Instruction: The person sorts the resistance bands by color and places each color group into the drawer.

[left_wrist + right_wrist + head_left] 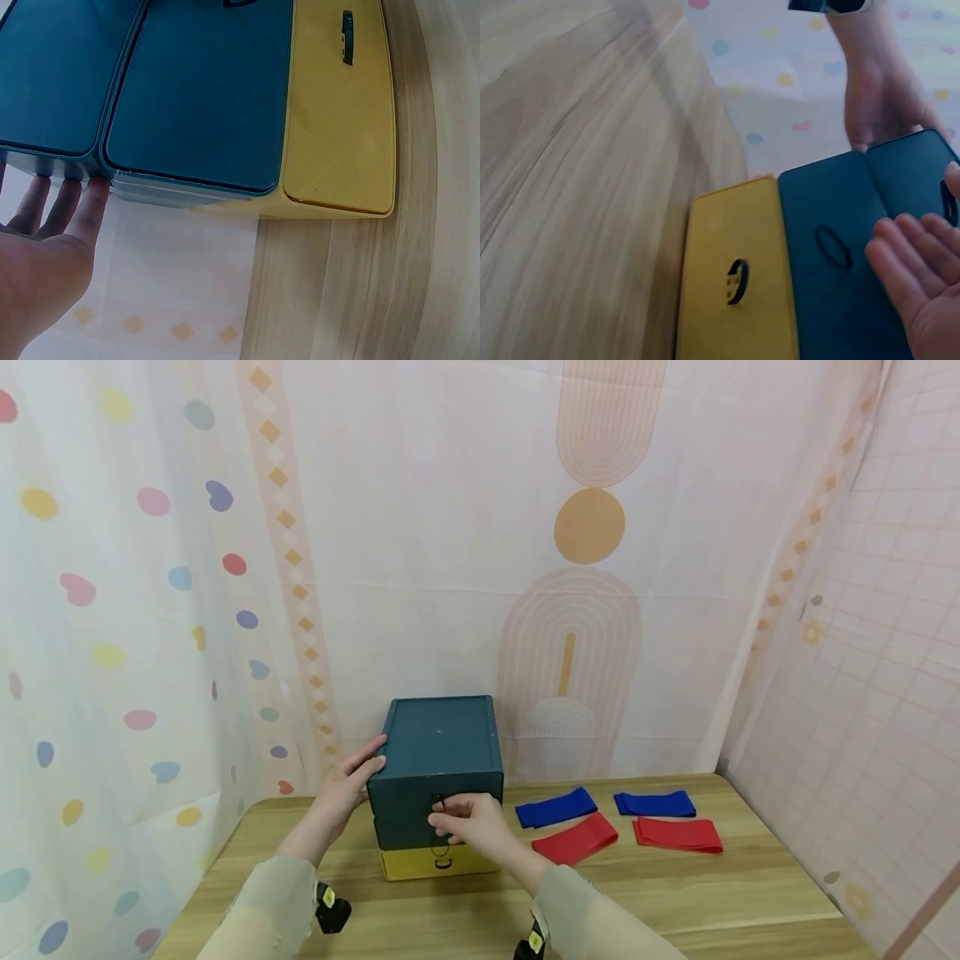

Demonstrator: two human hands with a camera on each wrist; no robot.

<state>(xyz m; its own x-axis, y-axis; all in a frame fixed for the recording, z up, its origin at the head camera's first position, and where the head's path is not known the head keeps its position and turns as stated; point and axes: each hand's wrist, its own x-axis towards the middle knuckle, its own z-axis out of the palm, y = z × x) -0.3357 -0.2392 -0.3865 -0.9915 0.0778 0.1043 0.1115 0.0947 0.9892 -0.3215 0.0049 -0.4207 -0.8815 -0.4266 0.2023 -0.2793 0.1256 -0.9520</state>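
Note:
A drawer cabinet (442, 739) stands on the table, with two dark teal drawers over a yellow drawer (405, 866). Every drawer front looks closed in the right wrist view. My left hand (341, 800) lies along the cabinet's left side near the top, its fingertips touching the teal wall in the left wrist view. At the front, my right hand (480, 822) pinches the black handle (949, 202) of the top drawer between thumb and index finger. Below it, a black loop handle (832, 246) hangs on the middle drawer. The yellow drawer carries a black handle (740, 281).
Right of the cabinet lie two folded blue bands (557, 808) and two folded red bands (678, 835). The wooden table (720, 910) carries everything. Patterned curtains (420, 568) hang behind and at both sides.

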